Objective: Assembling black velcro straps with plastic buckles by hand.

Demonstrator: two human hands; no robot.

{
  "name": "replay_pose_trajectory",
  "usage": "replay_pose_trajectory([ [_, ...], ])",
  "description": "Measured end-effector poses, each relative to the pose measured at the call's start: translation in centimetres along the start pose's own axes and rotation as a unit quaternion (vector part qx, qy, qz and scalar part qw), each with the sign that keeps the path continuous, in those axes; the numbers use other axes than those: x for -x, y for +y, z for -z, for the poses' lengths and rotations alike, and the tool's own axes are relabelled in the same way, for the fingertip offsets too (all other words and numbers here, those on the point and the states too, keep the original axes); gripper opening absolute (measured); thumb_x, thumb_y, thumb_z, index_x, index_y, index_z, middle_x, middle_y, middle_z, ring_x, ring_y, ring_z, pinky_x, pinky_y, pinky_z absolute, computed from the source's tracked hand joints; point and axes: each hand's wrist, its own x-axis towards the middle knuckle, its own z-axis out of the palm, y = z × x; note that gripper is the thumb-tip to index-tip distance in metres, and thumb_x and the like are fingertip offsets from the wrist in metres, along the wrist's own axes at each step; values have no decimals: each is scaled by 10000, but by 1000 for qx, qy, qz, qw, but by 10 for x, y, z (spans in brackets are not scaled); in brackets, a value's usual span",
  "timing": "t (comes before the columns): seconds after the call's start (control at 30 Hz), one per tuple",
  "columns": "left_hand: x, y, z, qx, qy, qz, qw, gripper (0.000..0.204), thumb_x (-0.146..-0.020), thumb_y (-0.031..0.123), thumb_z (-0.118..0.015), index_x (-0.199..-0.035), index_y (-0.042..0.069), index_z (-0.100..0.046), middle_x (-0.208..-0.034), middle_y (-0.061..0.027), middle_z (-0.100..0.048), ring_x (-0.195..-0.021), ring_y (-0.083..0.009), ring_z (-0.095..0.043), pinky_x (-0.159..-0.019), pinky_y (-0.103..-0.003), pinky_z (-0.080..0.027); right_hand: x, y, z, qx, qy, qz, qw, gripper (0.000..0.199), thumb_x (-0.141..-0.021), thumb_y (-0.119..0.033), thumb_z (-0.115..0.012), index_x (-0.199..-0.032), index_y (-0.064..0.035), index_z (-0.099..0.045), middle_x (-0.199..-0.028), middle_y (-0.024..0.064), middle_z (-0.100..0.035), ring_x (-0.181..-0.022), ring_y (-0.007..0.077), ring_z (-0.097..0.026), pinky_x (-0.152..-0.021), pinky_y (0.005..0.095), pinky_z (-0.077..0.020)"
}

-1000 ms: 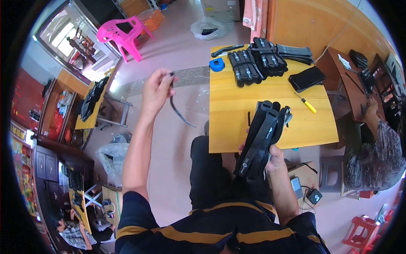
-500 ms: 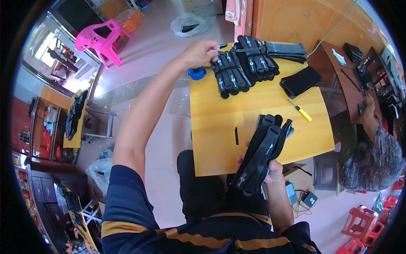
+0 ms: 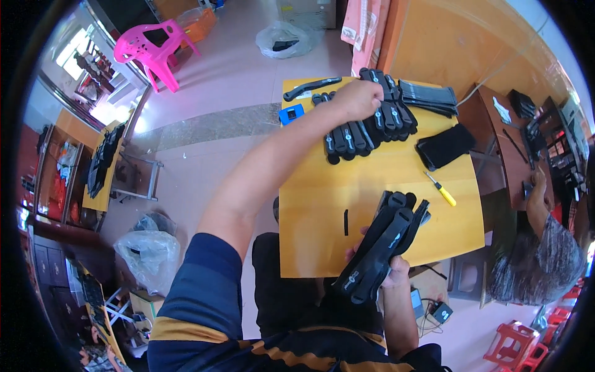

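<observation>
My left hand (image 3: 362, 100) reaches across the table with curled fingers over the far bundles of black straps (image 3: 389, 118). Its fingertips are turned away, so anything pinched in them is hidden. Another bundle of straps (image 3: 347, 141) lies partly under my left wrist. Close to my body, my right hand (image 3: 396, 271) grips a thick stack of black straps (image 3: 377, 248) with rounded ends and pale printing, tilted over the table's near edge. One loose strap (image 3: 313, 87) rests at the table's far left corner, beyond a small blue object (image 3: 291, 114).
On the yellow table (image 3: 310, 204) are a short black strip (image 3: 346, 222), a yellow-handled screwdriver (image 3: 441, 189), a black fabric stack (image 3: 445, 146) and grey-black strips (image 3: 427, 97). A person (image 3: 536, 260) works at a brown desk on the right. A pink chair (image 3: 152, 49) stands far left.
My left hand has moved right, from the left bundle to the bundles beside it. A loose strap now shows at the far left corner. My right hand still holds its stack.
</observation>
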Motion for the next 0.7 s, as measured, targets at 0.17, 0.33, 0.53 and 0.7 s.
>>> replay_pose_trajectory([
  [0.17, -2, -4, -18, 37, 49, 58, 996, 148, -831, 170, -669, -940, 70, -678, -887, -121, -718, -854, -310, -691, -774, -423, -539, 1, 2, 3, -2, 9, 0, 1000, 1001, -708, -356, -876, -1469, 26, -350, -1178, 242, -636, -1182, 433, -593, -1004, 541, -504],
  [0.33, -14, -14, -39, 55, 39, 64, 996, 96, -833, 187, -676, -871, 107, -712, -917, -144, -723, -909, -341, -689, -808, -474, -539, 6, 7, 5, -9, 24, -18, 1000, 1042, -687, -359, -880, -1479, 32, -328, -1206, 269, -631, -1203, 450, -581, -1027, 553, -484],
  [0.53, -11, -13, -64, 29, 84, 108, 990, 170, -824, 204, -705, -956, 97, -715, -941, -140, -668, -947, -347, -655, -822, -468, -525, 11, 12, 6, -3, 19, -19, 1000, 1005, -712, -340, -848, -1484, 32, -322, -1217, 272, -626, -1208, 443, -580, -1033, 568, -478],
  [0.7, -3, -15, -57, 82, 201, 4, 976, 201, -818, 89, -692, -1012, 47, -667, -883, -154, -661, -851, -340, -663, -786, -420, -536, 12, 11, 5, -1, 32, -21, 999, 1001, -722, -359, -841, -1495, 14, -325, -1236, 250, -622, -1208, 432, -579, -1015, 557, -493],
])
